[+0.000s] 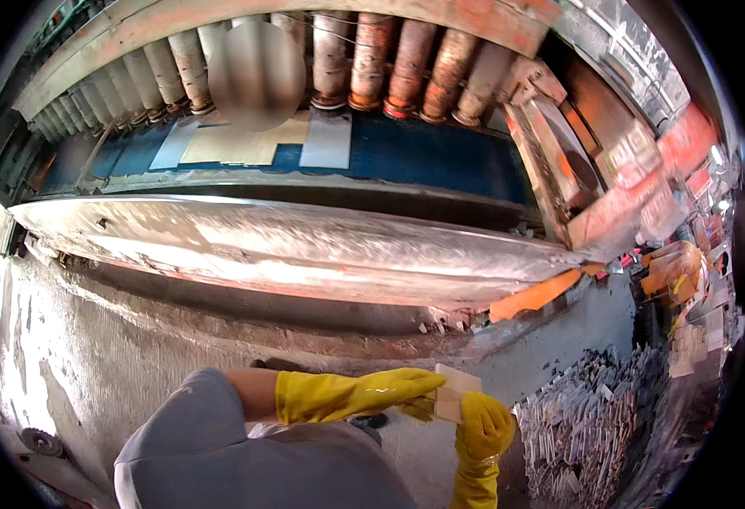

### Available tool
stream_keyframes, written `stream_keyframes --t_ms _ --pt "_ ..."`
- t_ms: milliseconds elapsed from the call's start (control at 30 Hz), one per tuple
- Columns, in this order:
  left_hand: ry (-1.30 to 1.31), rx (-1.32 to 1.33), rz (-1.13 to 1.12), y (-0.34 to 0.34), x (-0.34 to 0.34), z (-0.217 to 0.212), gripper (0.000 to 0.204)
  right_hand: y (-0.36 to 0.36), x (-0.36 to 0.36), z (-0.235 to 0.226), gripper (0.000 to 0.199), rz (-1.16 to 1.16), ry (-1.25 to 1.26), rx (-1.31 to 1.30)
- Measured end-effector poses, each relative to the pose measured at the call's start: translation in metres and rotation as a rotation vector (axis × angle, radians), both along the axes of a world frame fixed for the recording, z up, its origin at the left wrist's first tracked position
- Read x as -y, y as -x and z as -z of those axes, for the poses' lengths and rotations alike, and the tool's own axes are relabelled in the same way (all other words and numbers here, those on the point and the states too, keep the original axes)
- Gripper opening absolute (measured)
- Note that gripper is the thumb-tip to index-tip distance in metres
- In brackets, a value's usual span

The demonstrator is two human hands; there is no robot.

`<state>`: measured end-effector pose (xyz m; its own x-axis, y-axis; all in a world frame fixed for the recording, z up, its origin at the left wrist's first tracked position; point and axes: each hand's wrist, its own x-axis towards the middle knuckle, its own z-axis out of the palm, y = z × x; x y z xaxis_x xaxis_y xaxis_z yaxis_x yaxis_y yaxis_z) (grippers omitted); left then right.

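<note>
In front of my body, low and right of centre, both hands hold a small cream tile (453,392), which may be more than one piece. My left hand (408,392), in a long yellow rubber glove, reaches across from the left with its fingers on the tile's left side. Gripping the right side is my right hand (484,427), gloved the same way, its fingers curled. The gloves hide part of the tile's edges.
Ahead, a blue conveyor belt (440,165) carries white and cream slabs (326,140) below a row of stained cylinders (368,64). A long metal guard (262,250) runs before it. At lower right lies a heap of broken strips (580,424); orange material (674,271) is beyond it.
</note>
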<state>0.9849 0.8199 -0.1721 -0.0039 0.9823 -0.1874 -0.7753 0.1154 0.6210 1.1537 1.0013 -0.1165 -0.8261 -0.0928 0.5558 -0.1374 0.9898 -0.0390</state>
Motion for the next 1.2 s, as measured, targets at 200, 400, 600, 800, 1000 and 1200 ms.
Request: stream_keyframes --t_ms 200,400,600,800,1000,1200 --pt "-0.073 -0.182 0.001 -0.086 -0.173 0.012 0.044 -0.083 -0.139 -0.006 0.030 0.064 -0.063 -0.009" --pt "0.264 -0.391 -0.088 -0.094 -0.330 0.021 0.031 -0.118 -0.275 0.002 0.038 0.180 0.012 0.021" --pt "0.194 -0.359 -0.207 -0.058 -0.495 0.022 0.032 -0.203 -0.431 -0.010 0.041 0.534 0.307 0.017" --pt "0.278 -0.511 -0.240 -0.058 -0.682 -0.025 0.027 -0.271 -0.548 0.032 0.036 0.938 0.569 -0.087" --pt "0.255 -0.446 -0.386 -0.025 -0.829 -0.023 0.035 -0.240 -0.715 0.073 0.037 0.878 0.929 -0.051" --pt "0.396 -0.478 -0.566 0.011 -0.938 -0.026 0.033 -0.159 -0.892 0.047 0.037 0.598 0.998 0.131"
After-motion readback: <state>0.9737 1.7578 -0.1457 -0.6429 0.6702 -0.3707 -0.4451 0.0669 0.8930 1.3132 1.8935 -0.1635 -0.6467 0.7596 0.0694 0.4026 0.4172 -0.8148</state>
